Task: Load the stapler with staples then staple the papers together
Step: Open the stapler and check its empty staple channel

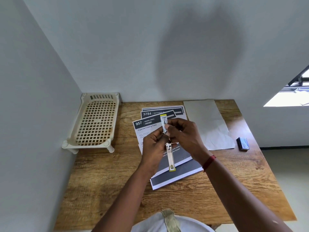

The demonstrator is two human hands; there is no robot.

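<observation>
A yellow-edged metal stapler (170, 159) is swung fully open above the printed papers (177, 174), its magazine end pointing away from me and its base end toward me. My left hand (153, 148) grips the stapler at its hinge. My right hand (182, 133) pinches a strip of staples (164, 124) at the open magazine. The printed sheets lie fanned on the wooden desk (117, 190); dark headers reading 957 and 3784 show. A small dark staple box (242, 143) lies at the desk's right edge.
A cream plastic lattice rack (93, 123) stands in the desk's back left corner against the walls. A blank grey sheet (209, 121) lies right of the printed papers. A white plate rim (150, 223) shows at the desk's near edge.
</observation>
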